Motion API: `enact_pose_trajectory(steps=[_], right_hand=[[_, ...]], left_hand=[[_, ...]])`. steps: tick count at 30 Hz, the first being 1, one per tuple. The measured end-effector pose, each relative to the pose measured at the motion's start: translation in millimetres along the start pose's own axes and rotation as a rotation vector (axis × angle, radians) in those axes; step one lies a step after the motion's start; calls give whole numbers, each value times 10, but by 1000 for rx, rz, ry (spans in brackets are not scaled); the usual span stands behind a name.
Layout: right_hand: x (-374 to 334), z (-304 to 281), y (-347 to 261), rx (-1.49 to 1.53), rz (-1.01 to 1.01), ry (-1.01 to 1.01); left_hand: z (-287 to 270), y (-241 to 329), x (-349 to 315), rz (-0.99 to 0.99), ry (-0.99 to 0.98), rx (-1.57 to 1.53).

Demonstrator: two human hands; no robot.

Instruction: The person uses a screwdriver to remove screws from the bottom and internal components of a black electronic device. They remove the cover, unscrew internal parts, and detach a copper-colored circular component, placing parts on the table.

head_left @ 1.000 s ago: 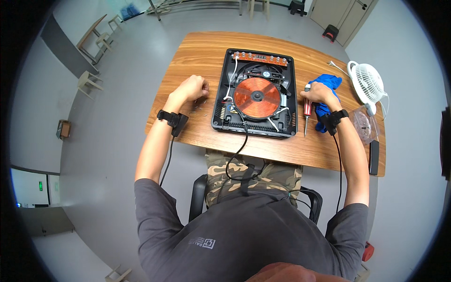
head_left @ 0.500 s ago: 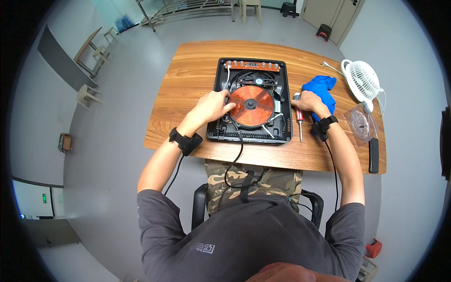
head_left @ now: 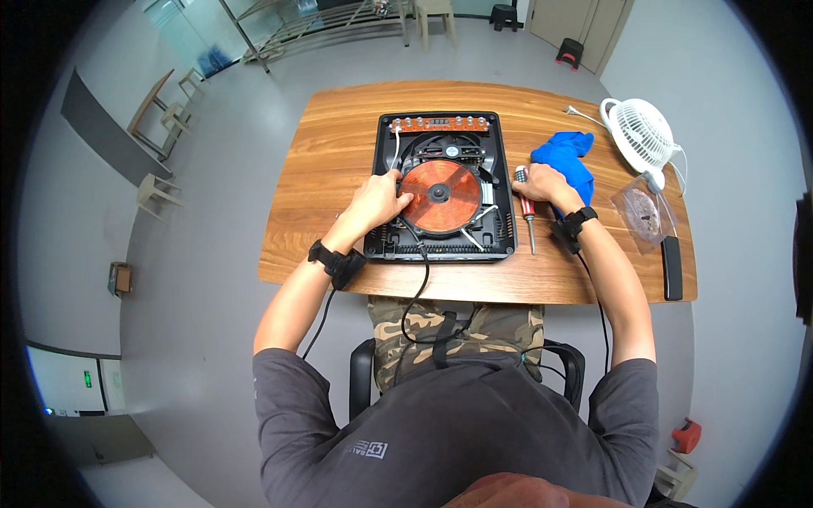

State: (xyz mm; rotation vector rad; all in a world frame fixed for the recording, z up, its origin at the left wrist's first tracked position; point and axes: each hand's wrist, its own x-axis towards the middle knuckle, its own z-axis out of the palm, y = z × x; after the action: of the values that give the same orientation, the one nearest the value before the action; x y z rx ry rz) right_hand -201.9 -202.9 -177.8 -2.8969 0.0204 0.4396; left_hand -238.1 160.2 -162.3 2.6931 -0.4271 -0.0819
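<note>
A black cord hangs off the near end of the opened cooker, which lies on the table between the hands. The half-open left hand rests its thumb on the left edge of the round copper-orange coil; whether it grips, I cannot tell. The right hand, loosely curled, touches a red screwdriver; its hold is unclear. Beyond the hands, the cooker's shallow black case shows a white wire and an orange strip with round buttons.
</note>
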Motion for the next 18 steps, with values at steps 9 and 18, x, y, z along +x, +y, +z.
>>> enact_pose_trajectory(steps=[9, 18], right_hand=[[-202, -166, -147, 58, -162, 408], [-507, -88, -793, 100, -248, 91]], left_hand=[[67, -100, 89, 1, 0, -44], [40, -56, 94, -2, -18, -52]])
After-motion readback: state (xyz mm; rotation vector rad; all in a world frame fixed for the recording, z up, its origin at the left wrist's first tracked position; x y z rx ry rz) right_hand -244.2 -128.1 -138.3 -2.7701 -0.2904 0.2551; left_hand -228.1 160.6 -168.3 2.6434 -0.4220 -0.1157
